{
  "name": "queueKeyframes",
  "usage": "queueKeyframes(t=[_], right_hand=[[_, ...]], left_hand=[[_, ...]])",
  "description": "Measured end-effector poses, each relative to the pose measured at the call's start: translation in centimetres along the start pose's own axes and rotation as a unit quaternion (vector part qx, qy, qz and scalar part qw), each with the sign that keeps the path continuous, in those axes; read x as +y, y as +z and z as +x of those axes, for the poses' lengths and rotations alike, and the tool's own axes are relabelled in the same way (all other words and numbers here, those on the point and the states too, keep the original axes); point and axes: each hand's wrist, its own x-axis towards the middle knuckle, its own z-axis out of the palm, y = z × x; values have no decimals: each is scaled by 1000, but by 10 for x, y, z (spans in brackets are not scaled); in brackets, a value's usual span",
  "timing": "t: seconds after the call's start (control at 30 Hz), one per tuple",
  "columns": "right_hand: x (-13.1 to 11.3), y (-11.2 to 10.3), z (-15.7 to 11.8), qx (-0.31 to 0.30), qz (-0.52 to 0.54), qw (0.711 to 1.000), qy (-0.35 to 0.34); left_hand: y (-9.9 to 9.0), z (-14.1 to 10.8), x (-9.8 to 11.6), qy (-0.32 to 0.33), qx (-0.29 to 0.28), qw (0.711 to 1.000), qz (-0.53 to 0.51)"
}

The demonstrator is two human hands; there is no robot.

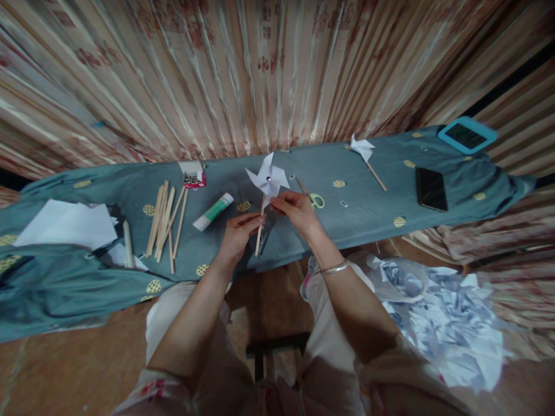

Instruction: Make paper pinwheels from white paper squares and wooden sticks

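Note:
A white paper pinwheel with a dark pin at its centre stands upright on a wooden stick over the middle of the cloth. My left hand pinches the stick just below the paper blades. The fingers of my right hand are closed on the lower edge of the pinwheel. Just beyond my right hand lie scissors with yellow-green handles. To the left of my left hand is a green and white glue stick.
Wooden sticks, an open red box of pins and white paper lie left on the green cloth. Another pinwheel, a phone and a blue-framed device lie right. A bag of paper pieces stands below.

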Motion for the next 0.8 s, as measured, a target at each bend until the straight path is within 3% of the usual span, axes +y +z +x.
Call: queueKeyframes(t=[0.8], right_hand=[[5, 5, -2, -16, -3, 1000, 13]], left_hand=[[-4, 1, 5, -5, 0, 997, -72]])
